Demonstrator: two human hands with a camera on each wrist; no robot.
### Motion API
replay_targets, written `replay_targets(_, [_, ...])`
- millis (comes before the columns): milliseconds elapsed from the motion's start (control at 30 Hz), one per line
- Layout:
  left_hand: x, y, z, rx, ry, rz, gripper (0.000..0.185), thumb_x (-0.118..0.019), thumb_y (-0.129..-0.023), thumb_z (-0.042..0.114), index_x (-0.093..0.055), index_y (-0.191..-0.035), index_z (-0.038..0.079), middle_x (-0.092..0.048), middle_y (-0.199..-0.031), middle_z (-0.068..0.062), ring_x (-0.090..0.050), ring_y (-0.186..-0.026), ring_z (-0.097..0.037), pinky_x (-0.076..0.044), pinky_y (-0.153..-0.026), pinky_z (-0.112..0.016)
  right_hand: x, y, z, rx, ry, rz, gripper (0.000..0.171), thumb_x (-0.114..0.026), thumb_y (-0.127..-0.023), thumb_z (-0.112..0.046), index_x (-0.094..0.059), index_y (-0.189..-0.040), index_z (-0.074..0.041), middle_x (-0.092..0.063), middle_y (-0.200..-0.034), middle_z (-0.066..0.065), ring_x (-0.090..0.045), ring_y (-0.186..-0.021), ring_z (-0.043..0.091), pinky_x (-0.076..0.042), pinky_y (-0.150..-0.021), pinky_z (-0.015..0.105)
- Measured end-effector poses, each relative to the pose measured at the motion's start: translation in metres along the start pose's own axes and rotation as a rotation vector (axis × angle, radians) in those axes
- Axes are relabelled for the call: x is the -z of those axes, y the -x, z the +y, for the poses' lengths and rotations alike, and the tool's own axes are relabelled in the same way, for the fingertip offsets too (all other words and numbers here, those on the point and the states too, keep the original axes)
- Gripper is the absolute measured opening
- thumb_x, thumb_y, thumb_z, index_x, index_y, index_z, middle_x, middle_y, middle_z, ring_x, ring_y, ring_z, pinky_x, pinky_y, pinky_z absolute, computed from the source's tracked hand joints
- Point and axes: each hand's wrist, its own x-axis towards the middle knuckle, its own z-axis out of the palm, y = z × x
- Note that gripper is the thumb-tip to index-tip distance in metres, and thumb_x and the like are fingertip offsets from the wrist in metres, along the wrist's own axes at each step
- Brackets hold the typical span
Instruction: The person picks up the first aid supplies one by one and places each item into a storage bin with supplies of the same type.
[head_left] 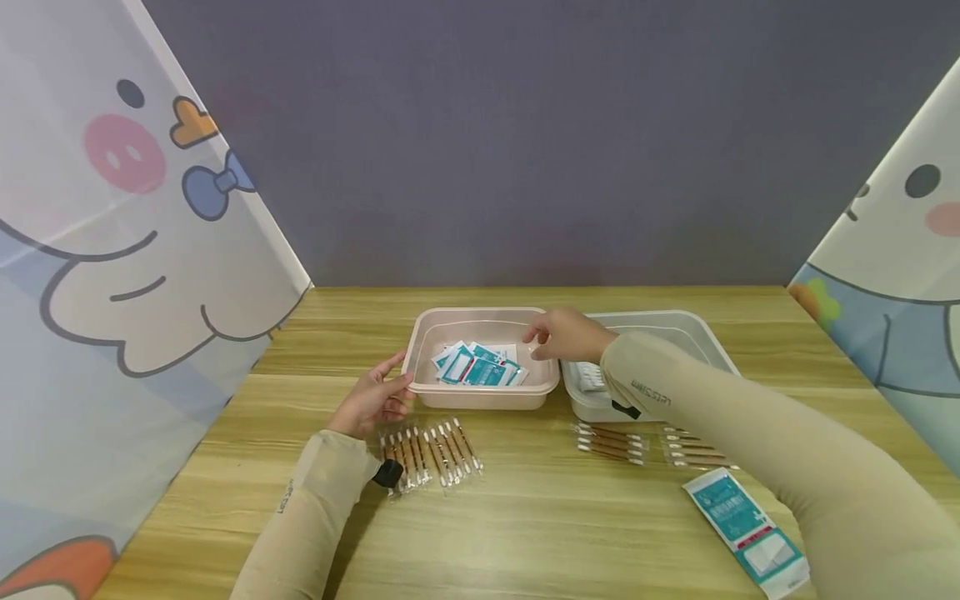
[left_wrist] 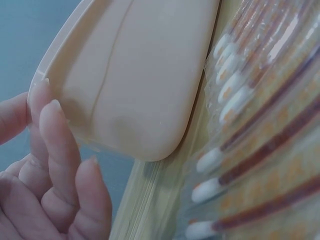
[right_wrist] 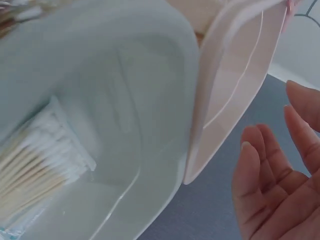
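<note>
Pink tray (head_left: 480, 396) between both hands.

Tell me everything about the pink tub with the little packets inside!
The pale pink plastic tub is a shallow rectangular tray with rounded corners and a rolled rim. It sits upright on the wooden table, side by side with a grey plastic tub on its right. Teal and white packets lie loose on its floor. The left hand touches its left rim; the right hand hovers open above its right rim. Wrapped swabs lie just in front.
</note>
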Motion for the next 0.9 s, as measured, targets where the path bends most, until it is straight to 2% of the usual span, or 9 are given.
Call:
replay_targets(133, [-0.001, -0.001, 0.001, 0.002, -0.001, 0.0, 0.062, -0.051, -0.101, 0.015, -0.019, -0.154, 0.016, -0.063, -0.064, 0.003, -0.056, -0.046, -0.005, -0.05, -0.05, -0.021, -0.002, 0.014, 0.004, 0.008, -0.01, 0.047, 0.022, -0.069, -0.086, -0.006, -0.069, -0.107, -0.002, -0.066, -0.099, 0.01, -0.058, -0.096, 0.027, -0.049, -0.084, 0.042])
replay_targets(300, [-0.002, -0.001, 0.0, 0.006, -0.018, 0.011, 0.061, -0.05, -0.101, 0.014, -0.02, -0.154, 0.017, -0.062, -0.065, 0.002, -0.056, -0.046, -0.005, -0.05, -0.05, -0.021, -0.009, 0.031, 0.015, 0.034, 0.015, 0.135, 0.022, -0.069, -0.085, -0.006, -0.068, -0.106, 0.0, -0.065, -0.087, 0.007, -0.059, -0.079, 0.021, -0.05, -0.073, 0.037])
replay_targets(400, [-0.001, 0.0, 0.0, 0.002, -0.022, 0.006, 0.061, -0.049, -0.101, 0.014, -0.019, -0.154, 0.017, -0.062, -0.066, 0.002, -0.056, -0.046, -0.005, -0.05, -0.05, -0.021, -0.013, 0.04, 0.021, 0.063, 0.01, 0.151, 0.023, -0.071, -0.083, -0.007, -0.068, -0.104, 0.001, -0.064, -0.082, 0.004, -0.056, -0.072, 0.017, -0.049, -0.065, 0.032])
replay_targets(567, [0.0, 0.001, -0.001, -0.009, -0.013, -0.014, 0.062, -0.049, -0.101, 0.014, -0.017, -0.155, 0.015, -0.063, -0.065, 0.003, -0.056, -0.047, -0.005, -0.05, -0.051, -0.021, -0.016, 0.059, 0.028, 0.063, -0.079, 0.098, 0.021, -0.074, -0.081, -0.009, -0.068, -0.099, 0.001, -0.06, -0.072, -0.002, -0.049, -0.06, 0.011, -0.044, -0.054, 0.027])
replay_targets(767, [0.001, 0.002, -0.001, -0.023, -0.021, -0.032, 0.061, -0.047, -0.102, 0.014, -0.016, -0.155, 0.015, -0.062, -0.064, 0.005, -0.056, -0.047, -0.004, -0.049, -0.051, -0.021, -0.011, 0.086, 0.032, -0.108, -0.25, 0.009, 0.023, -0.072, -0.083, -0.012, -0.067, -0.103, -0.001, -0.055, -0.072, -0.001, -0.046, -0.053, 0.011, -0.045, -0.045, 0.029])
replay_targets(900, [0.001, 0.002, -0.001, -0.028, -0.014, -0.041, 0.062, -0.048, -0.102, 0.013, -0.016, -0.155, 0.014, -0.063, -0.064, 0.005, -0.057, -0.048, -0.004, -0.049, -0.051, -0.021, -0.005, 0.103, 0.037, -0.162, -0.308, -0.032, 0.026, -0.071, -0.085, -0.011, -0.065, -0.107, 0.001, -0.053, -0.069, 0.0, -0.047, -0.055, 0.013, -0.044, -0.044, 0.03])
